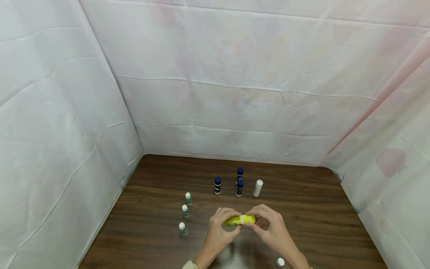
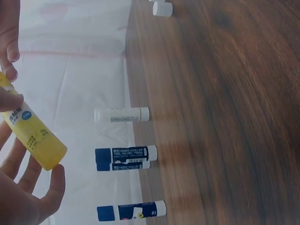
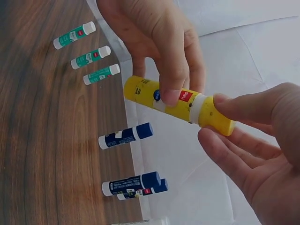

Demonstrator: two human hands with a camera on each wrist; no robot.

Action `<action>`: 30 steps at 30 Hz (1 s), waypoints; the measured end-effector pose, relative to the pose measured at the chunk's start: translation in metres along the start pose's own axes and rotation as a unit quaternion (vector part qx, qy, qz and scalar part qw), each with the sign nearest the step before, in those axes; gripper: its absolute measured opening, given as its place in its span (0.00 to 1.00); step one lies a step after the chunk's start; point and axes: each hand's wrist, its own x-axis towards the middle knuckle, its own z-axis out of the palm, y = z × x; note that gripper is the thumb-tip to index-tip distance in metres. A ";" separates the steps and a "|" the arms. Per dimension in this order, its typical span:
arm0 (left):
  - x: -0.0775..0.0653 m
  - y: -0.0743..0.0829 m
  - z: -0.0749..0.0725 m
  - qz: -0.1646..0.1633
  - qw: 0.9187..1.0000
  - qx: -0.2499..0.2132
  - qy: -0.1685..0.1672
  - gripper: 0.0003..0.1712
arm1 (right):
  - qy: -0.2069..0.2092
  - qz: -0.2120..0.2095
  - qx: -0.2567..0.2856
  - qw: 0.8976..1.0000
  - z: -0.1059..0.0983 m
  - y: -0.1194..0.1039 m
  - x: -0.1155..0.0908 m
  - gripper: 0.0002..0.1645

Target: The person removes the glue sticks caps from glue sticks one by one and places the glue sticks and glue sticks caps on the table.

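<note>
A yellow glue stick (image 1: 236,220) lies sideways between both hands above the table. My left hand (image 1: 220,229) grips its body, thumb across the label, as the right wrist view shows. With thumb and fingers my right hand (image 1: 272,228) pinches the yellow cap (image 3: 217,117) end. A white band (image 3: 197,108) separates cap and body. Beyond the hands stand several blue-capped glue sticks (image 1: 217,185) and one white glue stick (image 1: 258,188). To the left of my left hand, green glue sticks (image 1: 185,211) with white caps stand in a loose line.
The dark wooden table (image 1: 151,239) has rounded far corners. White cloth walls (image 1: 215,112) enclose it at the back and both sides. A white-topped item (image 1: 280,262) is at the near edge, beside my right forearm.
</note>
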 end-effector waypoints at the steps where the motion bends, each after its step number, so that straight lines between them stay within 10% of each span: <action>1: 0.002 0.004 -0.002 0.002 1.000 -0.003 -0.002 0.20 | -0.001 0.002 0.002 1.000 0.000 0.000 0.000 0.17; 9: 0.008 0.024 -0.015 0.005 0.999 -0.022 -0.032 0.18 | -0.005 -0.021 -0.002 1.000 0.000 0.004 -0.002 0.19; 20: -0.007 -0.017 -0.009 -0.028 0.997 -0.042 -0.050 0.18 | 0.003 -0.060 0.000 0.998 -0.011 -0.001 0.001 0.22; 30: -0.009 -0.017 -0.009 -0.036 0.998 -0.050 -0.028 0.20 | 0.016 -0.050 -0.006 0.999 -0.009 -0.009 0.003 0.21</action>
